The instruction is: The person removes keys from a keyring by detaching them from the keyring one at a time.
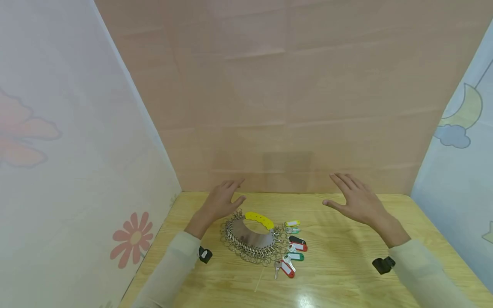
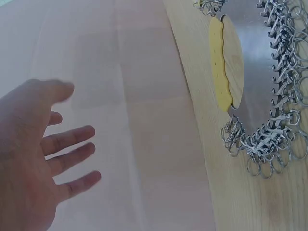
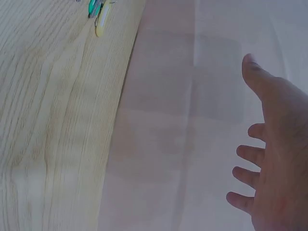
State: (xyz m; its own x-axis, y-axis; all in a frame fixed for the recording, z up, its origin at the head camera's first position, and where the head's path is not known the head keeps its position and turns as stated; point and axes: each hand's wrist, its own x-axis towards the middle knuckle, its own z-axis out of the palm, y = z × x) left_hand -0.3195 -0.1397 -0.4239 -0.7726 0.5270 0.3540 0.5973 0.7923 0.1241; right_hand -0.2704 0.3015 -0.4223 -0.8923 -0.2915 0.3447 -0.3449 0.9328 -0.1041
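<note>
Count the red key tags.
2: the farther red key tag by the black key tag, and the nearer red key tag at the cluster's near end. Others may be hidden.

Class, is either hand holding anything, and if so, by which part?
Nothing is held: the left hand and right hand are both empty, fingers extended.

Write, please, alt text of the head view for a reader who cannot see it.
A person's left hand and right hand are raised over a wooden table, holding nothing. Near the left hand lies a curved metal plate with a yellow handle and rings; tagged keys lie at its right end.
</note>
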